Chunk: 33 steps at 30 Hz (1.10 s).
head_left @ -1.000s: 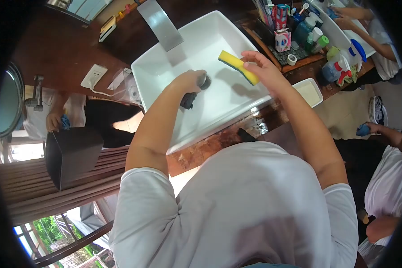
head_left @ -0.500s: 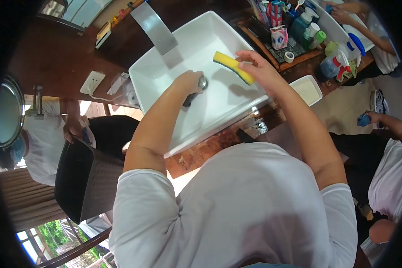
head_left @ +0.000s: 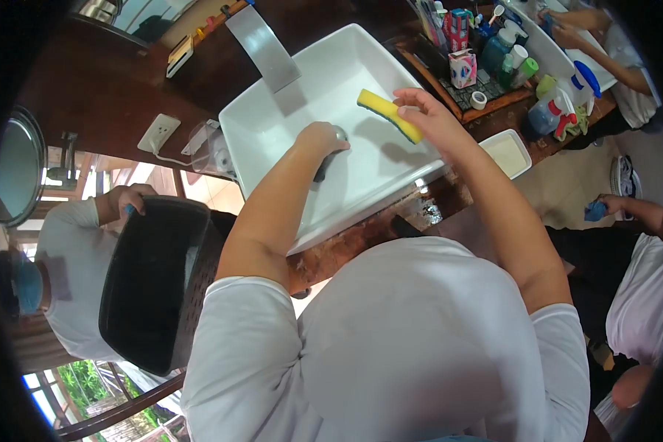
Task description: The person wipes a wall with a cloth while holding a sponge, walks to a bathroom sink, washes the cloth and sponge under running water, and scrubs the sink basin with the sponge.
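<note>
A yellow sponge with a dark green scouring side point(head_left: 381, 112) is pinched in my right hand point(head_left: 426, 118), held over the right half of the white rectangular sink point(head_left: 272, 169). Down at the basin floor, my left hand point(head_left: 321, 138) is curled beside the round metal drain stopper point(head_left: 341, 133). Its fingertips are mostly hidden under the hand. A small dark patch point(head_left: 320, 171) shows below the left hand; I cannot tell whether it is an object or shadow. The flat metal faucet point(head_left: 261, 48) reaches over the sink's back left edge.
A wooden tray point(head_left: 457, 107) of bottles and toiletries stands right of the sink, near a white tub point(head_left: 507, 153) and a spray bottle point(head_left: 549, 112). At left a person holds a black basket point(head_left: 151, 287). Other people's hands hold blue cloths at right. A socket point(head_left: 158, 134) sits left.
My left hand has shifted slightly around the drain stopper. The sponge stays in my right hand. At left, the person's black basket has swung round, and its opening shows more.
</note>
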### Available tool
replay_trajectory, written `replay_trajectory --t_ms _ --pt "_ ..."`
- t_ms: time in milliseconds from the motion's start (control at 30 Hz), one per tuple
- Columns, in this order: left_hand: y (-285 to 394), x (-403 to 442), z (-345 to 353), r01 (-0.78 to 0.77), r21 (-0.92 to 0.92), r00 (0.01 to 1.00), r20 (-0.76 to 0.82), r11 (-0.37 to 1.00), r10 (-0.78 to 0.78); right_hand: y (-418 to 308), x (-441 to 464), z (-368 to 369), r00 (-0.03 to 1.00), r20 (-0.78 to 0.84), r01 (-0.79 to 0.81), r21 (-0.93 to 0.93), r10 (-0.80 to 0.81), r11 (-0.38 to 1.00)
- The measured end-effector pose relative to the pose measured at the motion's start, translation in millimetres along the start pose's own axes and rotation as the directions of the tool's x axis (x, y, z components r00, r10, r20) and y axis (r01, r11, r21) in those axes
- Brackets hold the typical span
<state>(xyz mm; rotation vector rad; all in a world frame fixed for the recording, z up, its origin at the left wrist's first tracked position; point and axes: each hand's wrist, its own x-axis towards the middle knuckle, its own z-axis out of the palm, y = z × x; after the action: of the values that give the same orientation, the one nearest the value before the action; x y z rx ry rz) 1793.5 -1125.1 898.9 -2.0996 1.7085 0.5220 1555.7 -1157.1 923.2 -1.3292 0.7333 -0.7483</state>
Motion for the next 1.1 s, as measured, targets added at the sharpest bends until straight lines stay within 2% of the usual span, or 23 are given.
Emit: replay_trajectory --t_ms 167,267,367,400,467,567,767,867,967,1067,1100 --pt "2.0 -14.0 -16.0 -0.016 -0.042 0.998 0.058 0.999 0.019 0.9 0.4 -0.8 1.0 0.011 0.016 0.003 -0.016 1.0" --pt "-13.6 1.8 8.2 -0.039 -0.101 0.99 -0.138 0.994 0.025 -1.7 -1.5 -1.2 1.0 0.012 0.008 -0.011 -0.008 1.0" --pt "-14.2 1.3 5.1 -0.005 -0.144 0.996 -0.089 0.99 -0.008 -1.8 -0.9 -2.3 1.0 0.005 0.026 -0.057 -0.026 0.998" --pt "-12.0 2.0 6.2 0.047 -0.133 0.991 -0.12 0.99 -0.064 -0.4 0.4 -1.9 0.999 0.012 0.041 -0.07 -0.04 0.997" --pt "-13.4 -5.9 2.6 0.041 -0.186 0.988 -0.138 0.982 -0.067 -1.3 -0.6 -0.5 0.999 0.021 0.046 -0.012 -0.046 0.999" --pt "-12.7 -19.7 -6.3 0.072 -0.207 0.992 -0.092 0.976 -0.092 -7.5 -1.7 1.1 0.998 0.033 -0.047 0.007 0.047 0.999" --pt "-26.6 -26.2 -20.8 0.126 -0.228 0.989 -0.044 0.965 -0.139 -8.9 -2.9 0.0 0.997 0.048 -0.053 0.023 0.052 0.998" --pt "-40.8 -31.4 -24.8 0.076 -0.197 0.992 -0.08 0.977 -0.093 -7.7 -3.6 0.7 0.999 0.038 -0.025 0.034 0.024 0.999" --pt "-47.0 -57.1 -42.7 0.005 -0.053 1.0 -0.025 0.999 -0.006 -5.7 -3.1 -1.0 0.998 0.057 -0.025 0.068 0.021 0.997" --pt "-76.6 -66.5 -30.8 -0.032 -0.065 0.994 -0.103 0.997 0.026 -8.8 -3.8 -0.7 0.998 0.054 -0.031 0.062 0.028 0.998" --pt "-81.8 -73.9 -32.7 -0.034 -0.072 0.999 -0.013 0.997 0.034 -8.9 -4.4 0.0 0.998 0.055 -0.032 0.07 0.028 0.997"
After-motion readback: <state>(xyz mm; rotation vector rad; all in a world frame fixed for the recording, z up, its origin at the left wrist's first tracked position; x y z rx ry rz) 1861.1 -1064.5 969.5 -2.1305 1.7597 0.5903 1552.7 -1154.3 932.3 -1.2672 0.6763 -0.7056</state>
